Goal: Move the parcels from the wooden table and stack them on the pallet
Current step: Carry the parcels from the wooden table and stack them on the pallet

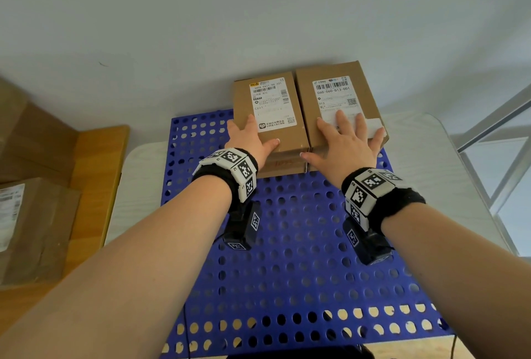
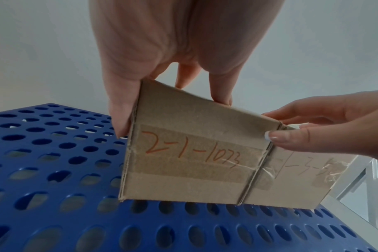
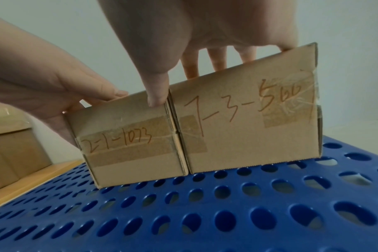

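Cardboard boxes: two, left box (image 1: pixel 267 111) and right box (image 1: pixel 336 100), touched side by side at the blue pallet's (image 1: pixel 287 258) far edge.
Left hand (image 1: pixel 250 140): fingers gripped the left box.
Right hand (image 1: pixel 342 143): fingers spread flat on the right box.
Wooden surface (image 1: pixel 97 163): more boxes.

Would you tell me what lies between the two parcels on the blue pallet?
Nothing: the left parcel and right parcel stand side by side, touching, on the pallet, as the right wrist view shows.

A blue perforated pallet (image 1: pixel 287 243) carries two cardboard parcels (image 1: pixel 270 117) (image 1: pixel 336 105) side by side, touching, at its far edge; the wooden table (image 1: pixel 94 174) holds more boxes (image 1: pixel 31 229)
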`<act>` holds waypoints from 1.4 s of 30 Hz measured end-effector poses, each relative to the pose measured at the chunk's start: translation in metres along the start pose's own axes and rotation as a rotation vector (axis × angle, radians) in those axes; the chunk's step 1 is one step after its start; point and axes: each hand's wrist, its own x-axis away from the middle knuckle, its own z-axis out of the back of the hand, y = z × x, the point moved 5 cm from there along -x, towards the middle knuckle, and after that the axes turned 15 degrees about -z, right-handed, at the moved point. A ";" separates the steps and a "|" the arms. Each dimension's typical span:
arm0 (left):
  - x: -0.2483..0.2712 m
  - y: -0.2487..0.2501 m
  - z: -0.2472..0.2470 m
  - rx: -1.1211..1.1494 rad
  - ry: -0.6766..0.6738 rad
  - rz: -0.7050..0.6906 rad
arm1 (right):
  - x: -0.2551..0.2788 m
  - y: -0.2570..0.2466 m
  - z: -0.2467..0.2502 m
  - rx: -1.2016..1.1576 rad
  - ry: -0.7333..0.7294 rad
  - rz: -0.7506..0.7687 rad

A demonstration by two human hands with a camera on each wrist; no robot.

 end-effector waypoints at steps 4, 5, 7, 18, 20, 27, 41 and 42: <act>0.003 0.005 0.005 -0.053 0.030 -0.034 | 0.001 -0.001 0.003 -0.047 -0.034 -0.016; 0.005 0.008 0.008 -0.079 0.046 -0.049 | 0.002 -0.002 0.004 -0.057 -0.041 -0.017; 0.010 0.010 0.013 -0.096 0.085 -0.085 | 0.005 -0.005 0.006 -0.084 -0.044 -0.005; 0.048 -0.024 0.052 0.019 0.287 -0.169 | 0.047 -0.079 0.027 -0.350 0.036 0.200; 0.062 -0.037 0.066 0.018 0.335 -0.173 | 0.059 -0.097 0.030 -0.370 0.040 0.229; 0.128 -0.102 0.116 0.045 0.415 -0.111 | 0.118 -0.171 0.037 -0.432 -0.021 0.340; 0.361 -0.309 0.217 0.059 0.602 -0.013 | 0.358 -0.374 -0.033 -0.463 -0.182 0.493; 0.372 -0.321 0.222 0.061 0.615 -0.001 | 0.370 -0.387 -0.036 -0.452 -0.188 0.502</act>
